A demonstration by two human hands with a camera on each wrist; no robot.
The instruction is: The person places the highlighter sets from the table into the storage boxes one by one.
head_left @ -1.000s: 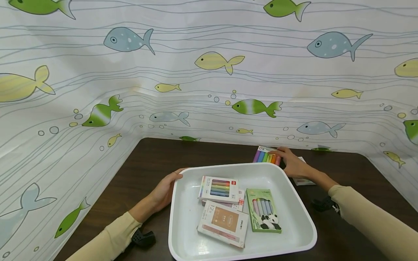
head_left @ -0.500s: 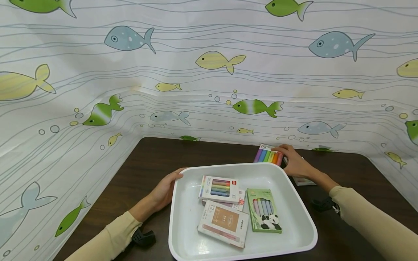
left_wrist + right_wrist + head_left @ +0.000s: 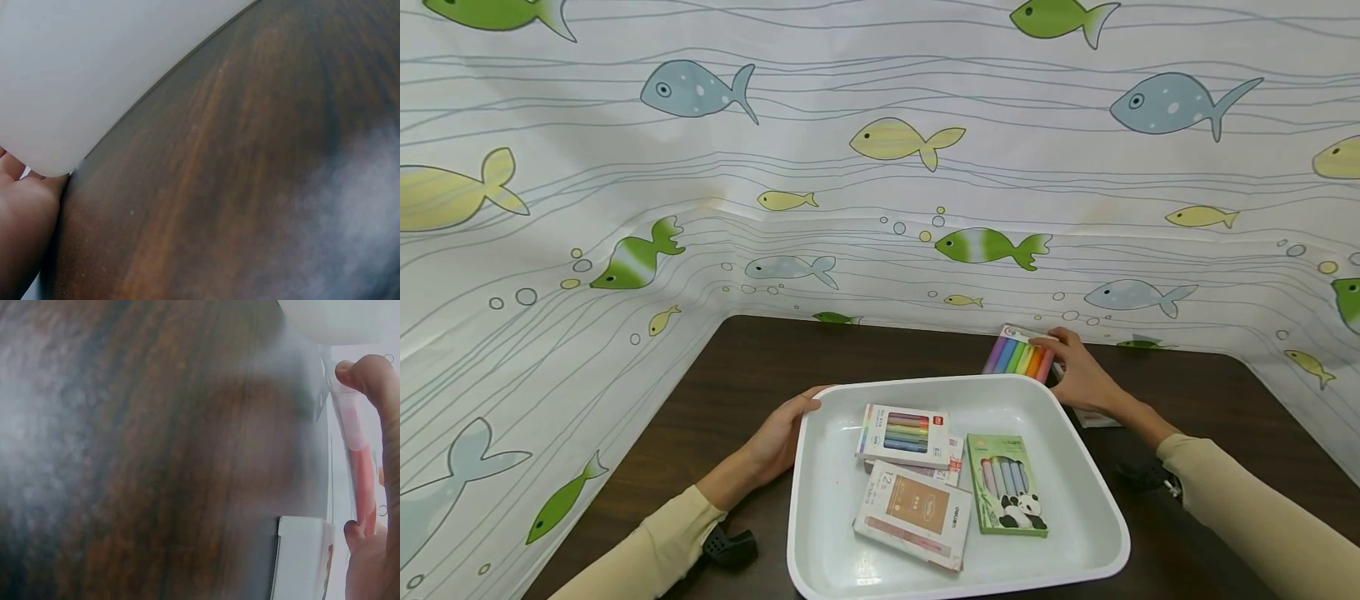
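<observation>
A white tray [image 3: 827, 500] sits on the dark wooden table [image 3: 745, 367]. My left hand [image 3: 782, 433] grips the tray's left rim; in the left wrist view the tray's underside [image 3: 81, 75] shows with the palm [image 3: 22, 219] beside it. In the tray lie a rainbow pen box [image 3: 904, 433], a beige box [image 3: 913, 515] and a green panda box [image 3: 1006, 483]. Beyond the tray's far right corner my right hand [image 3: 1075, 371] holds a rainbow marker pack [image 3: 1018, 357], tilted up off the table. In the right wrist view the fingers [image 3: 375, 394] pinch the clear pack [image 3: 356, 450].
A white flat box [image 3: 1093, 417] lies on the table under my right wrist; it shows as a white box [image 3: 303, 556] in the right wrist view. A fish-patterned sheet [image 3: 880, 167] walls the table at the back and both sides.
My right hand has lifted the rainbow marker pack slightly up and back from the table. The left hand and the tray have not moved.
</observation>
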